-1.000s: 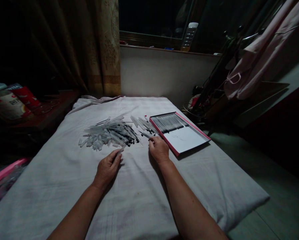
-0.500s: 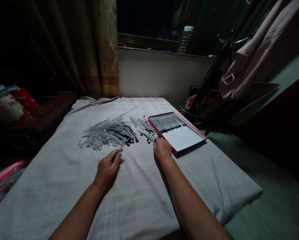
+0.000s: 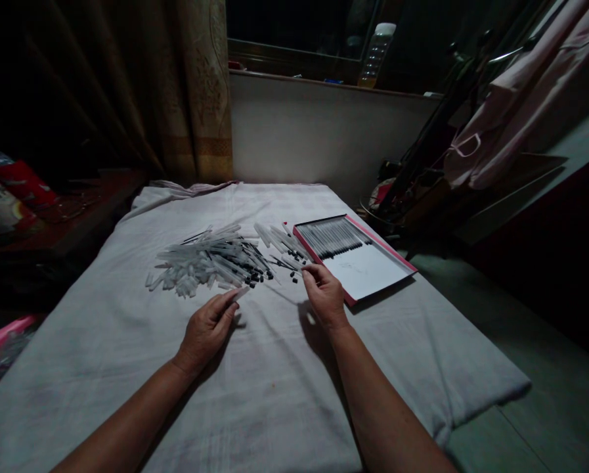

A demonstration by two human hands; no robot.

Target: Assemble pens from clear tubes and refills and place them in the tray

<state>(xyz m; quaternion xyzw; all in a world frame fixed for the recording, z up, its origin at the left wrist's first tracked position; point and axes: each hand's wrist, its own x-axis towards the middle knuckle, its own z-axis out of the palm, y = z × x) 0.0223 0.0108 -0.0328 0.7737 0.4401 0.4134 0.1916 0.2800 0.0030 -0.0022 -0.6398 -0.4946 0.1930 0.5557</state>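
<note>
A heap of translucent pen barrels with black tips (image 3: 210, 259) lies on a white cloth-covered surface (image 3: 255, 368). My left hand (image 3: 206, 328) rests on the cloth just in front of the heap, fingers closed round one clear pen barrel (image 3: 238, 293) that sticks out past the fingertips. My right hand (image 3: 325, 293) hovers at the heap's right end, beside the near corner of a pink-edged flat box (image 3: 368, 269). Its fingers pinch a thin dark pen refill (image 3: 294, 266). A row of finished pens (image 3: 333, 238) fills the far part of the box.
A patterned curtain (image 3: 200, 92) hangs behind the cloth. On the dark window sill stands a plastic bottle (image 3: 375, 56). Pink clothing (image 3: 511, 98) and dark rods lean at the right. Tins and red packets (image 3: 8, 190) sit on a low dark shelf at the left.
My right hand lifted slightly off the cloth and drew a thin piece from the heap's right end. My left hand stayed in place with its barrel. The camera shifted a little.
</note>
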